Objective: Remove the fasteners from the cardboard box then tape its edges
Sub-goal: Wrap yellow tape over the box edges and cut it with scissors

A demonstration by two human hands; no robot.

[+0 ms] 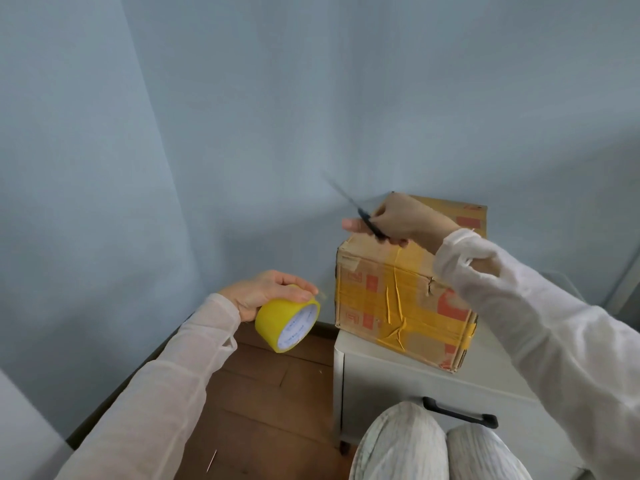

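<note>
Taping step, by my reading: left hand [258,292] grips the yellow tape roll [278,317], thumb pinning its loose end. Right hand [405,220] curls round blurred scissors [369,221] above the cardboard box [381,292], which sits on the white cabinet [384,375]. Advice: point blades away, lay tape flat along one edge, then cut.

Pale blue walls [242,116]; wood floor [277,393]; white cabinet [398,386].

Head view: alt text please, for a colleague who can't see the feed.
A person's left hand holds a yellow tape roll left of a cardboard box banded with yellow tape on a white cabinet. Their right hand grips a blurred dark tool, possibly scissors, above the box's top edge.
</note>
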